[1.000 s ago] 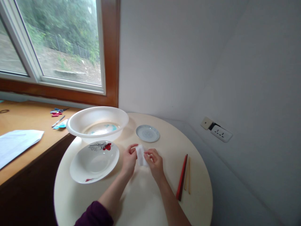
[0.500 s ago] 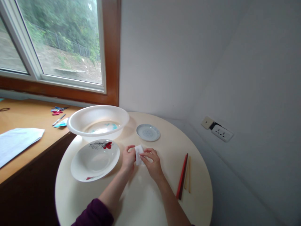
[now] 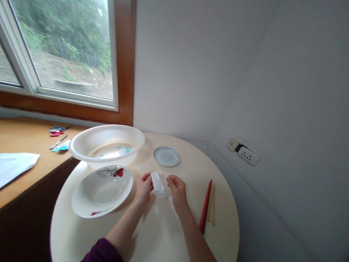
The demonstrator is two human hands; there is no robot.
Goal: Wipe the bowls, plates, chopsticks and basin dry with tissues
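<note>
We've a glossy white round bowl w/ red flowers [image 3: 105, 193], then our L hand [image 3: 142, 190], pinching a thin, white, folded paper piece [image 3: 158, 183] by its L side over the round cream table [image 3: 156, 236]. Our R hand [image 3: 178, 191] curls just beside it, apart; can't tell if it's gripping anything. Paper might slip or tear, b/c only one side's held.

The paper [image 3: 158, 183] is white, the bowl [image 3: 105, 193] white with red flowers [image 3: 118, 172] at one and seven o'clock, the plate [image 3: 167, 156] pale blue, the table [image 3: 163, 236] cream.
</note>
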